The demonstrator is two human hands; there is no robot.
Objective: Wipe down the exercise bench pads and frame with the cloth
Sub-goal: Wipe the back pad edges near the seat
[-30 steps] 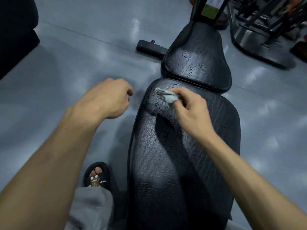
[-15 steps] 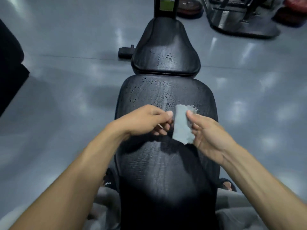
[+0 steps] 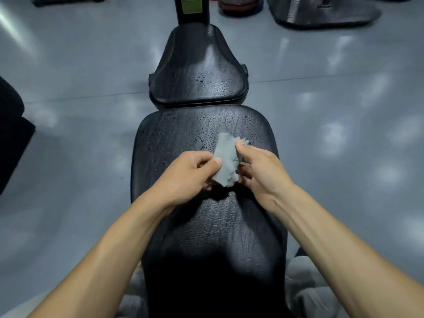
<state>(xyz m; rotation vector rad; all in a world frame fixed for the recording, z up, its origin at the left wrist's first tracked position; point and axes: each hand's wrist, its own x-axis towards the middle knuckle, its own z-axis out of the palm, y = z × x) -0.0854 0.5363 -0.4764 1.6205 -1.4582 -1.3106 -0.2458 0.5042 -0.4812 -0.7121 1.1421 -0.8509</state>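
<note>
Cloth: we pinch it with left hand and right hand above the long pad. Droplets remain there and on the short pad; frame apparently unwiped.

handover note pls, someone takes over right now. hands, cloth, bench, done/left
Left hand: pinches the cloth's left edge.
Right hand: pinches its right edge; cloth held above the long pad.
Done: cannot tell from this frame what has been wiped.
Left: droplets on the long pad's far end and on the small pad; then the frame, of which only the post shows.
</note>
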